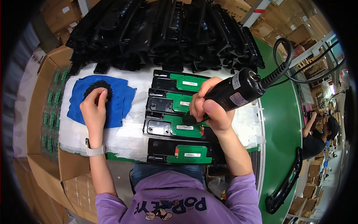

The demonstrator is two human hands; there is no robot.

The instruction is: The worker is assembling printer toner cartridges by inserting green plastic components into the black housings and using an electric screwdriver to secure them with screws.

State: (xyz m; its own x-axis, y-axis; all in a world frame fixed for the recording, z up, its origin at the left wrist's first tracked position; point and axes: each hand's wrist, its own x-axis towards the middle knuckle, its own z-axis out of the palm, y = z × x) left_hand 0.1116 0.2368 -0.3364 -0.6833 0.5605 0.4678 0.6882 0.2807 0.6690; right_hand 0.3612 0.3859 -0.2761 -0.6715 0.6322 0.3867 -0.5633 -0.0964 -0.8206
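My left hand (94,108) reaches down to a heap of tiny black screws (96,84) on a blue cloth (79,99). Its thumb and fingertips are pinched together at the heap's edge; whatever lies between them is too small to see. In my right hand (218,114) is a black electric screwdriver (235,91), tilted, its dark tip end down over a green circuit board (177,130). That board sits in a black plastic housing (153,120), the third in a column of several. The nearest housing holds another green board (181,159). My right hand partly covers the farther boards.
Many black plastic housings (138,37) are piled along the back. At left stands a cardboard box (39,130) with green boards in clear trays (54,100). The screwdriver's cable (278,76) runs off right, above a green bench (279,123). A co-worker (317,140) is farther right.
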